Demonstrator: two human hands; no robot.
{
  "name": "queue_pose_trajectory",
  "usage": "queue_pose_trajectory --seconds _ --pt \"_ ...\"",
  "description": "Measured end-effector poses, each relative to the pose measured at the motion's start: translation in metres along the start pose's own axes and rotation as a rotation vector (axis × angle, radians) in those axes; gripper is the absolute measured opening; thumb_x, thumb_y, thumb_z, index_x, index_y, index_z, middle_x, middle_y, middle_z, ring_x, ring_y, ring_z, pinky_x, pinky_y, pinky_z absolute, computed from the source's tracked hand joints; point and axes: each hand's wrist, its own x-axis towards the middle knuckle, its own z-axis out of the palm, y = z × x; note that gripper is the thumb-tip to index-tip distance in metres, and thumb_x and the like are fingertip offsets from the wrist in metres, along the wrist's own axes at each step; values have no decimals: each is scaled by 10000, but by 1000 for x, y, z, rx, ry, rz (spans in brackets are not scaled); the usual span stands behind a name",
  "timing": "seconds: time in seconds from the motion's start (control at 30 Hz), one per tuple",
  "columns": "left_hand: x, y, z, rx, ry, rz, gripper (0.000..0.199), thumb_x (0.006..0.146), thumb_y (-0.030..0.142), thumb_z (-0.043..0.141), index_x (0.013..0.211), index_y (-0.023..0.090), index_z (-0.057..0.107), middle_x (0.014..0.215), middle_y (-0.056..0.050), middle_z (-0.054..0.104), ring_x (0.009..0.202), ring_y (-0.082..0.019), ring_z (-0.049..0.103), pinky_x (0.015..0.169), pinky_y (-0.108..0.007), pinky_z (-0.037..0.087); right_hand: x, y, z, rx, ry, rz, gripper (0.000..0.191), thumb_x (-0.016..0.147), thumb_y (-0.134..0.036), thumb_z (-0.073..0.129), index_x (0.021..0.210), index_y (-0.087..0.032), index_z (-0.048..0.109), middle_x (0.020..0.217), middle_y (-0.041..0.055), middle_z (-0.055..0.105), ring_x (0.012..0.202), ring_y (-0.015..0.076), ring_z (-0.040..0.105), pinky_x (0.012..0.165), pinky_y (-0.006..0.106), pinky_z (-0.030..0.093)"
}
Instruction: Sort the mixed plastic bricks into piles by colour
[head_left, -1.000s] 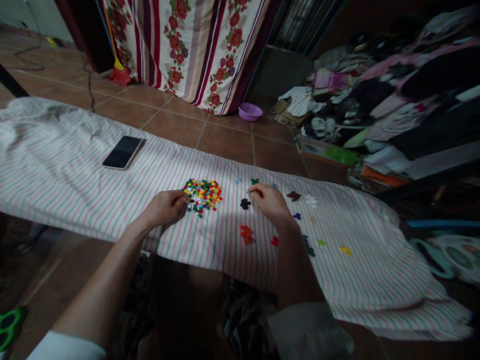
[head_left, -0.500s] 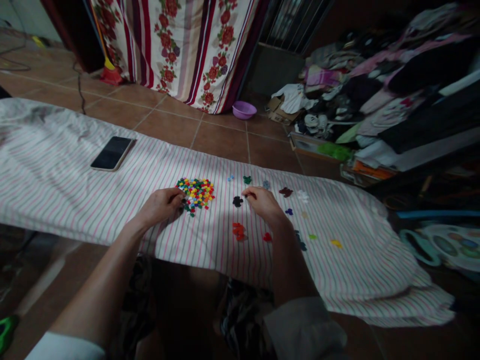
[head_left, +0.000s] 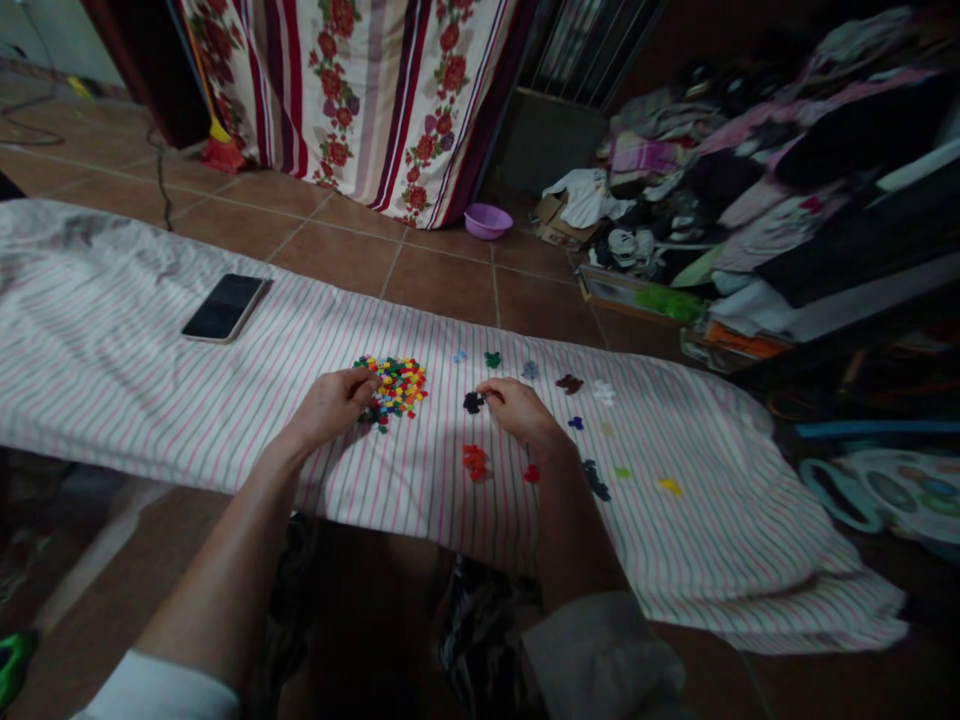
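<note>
While our left hand (head_left: pixel 336 405) curls nearly closed at the mixed heap (head_left: pixel 401 385), our right hand (head_left: pixel 519 408) beside the black cluster (head_left: pixel 472 402), we can't tell their grip; striped cloth (head_left: pixel 382 475) bears one heap, thirteen single-colour clusters (head_left: pixel 474 461).

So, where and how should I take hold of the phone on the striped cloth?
The phone would probably be best gripped across its two long edges, coming from above with the nearer left hand. It lies flat on the cloth, dark face up, and is narrower that way than end to end.
</note>
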Motion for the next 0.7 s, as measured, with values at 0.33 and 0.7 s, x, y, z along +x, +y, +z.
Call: queue_pose_trajectory --seconds 0.33,0.7 --pt "-5 9 -16 30 50 7 359 861 394 392 889 173 674 767 -40 674 692 -150 575 644 -257 407 0 -3 -4 1 -17 -9 337 796 -55 488 982 -209 723 1018 68 714 962 185 637 865 289 452" --pt "-5 6 -12 121 50 -99 351 878 359 386 933 194 691 806 -51 698 738 -171 608 668 -268 405 -1 -24 -2 -66 176 -6 266 829 -142 499 972 -188 718 924 83 659 842 190 603 807 305 441"
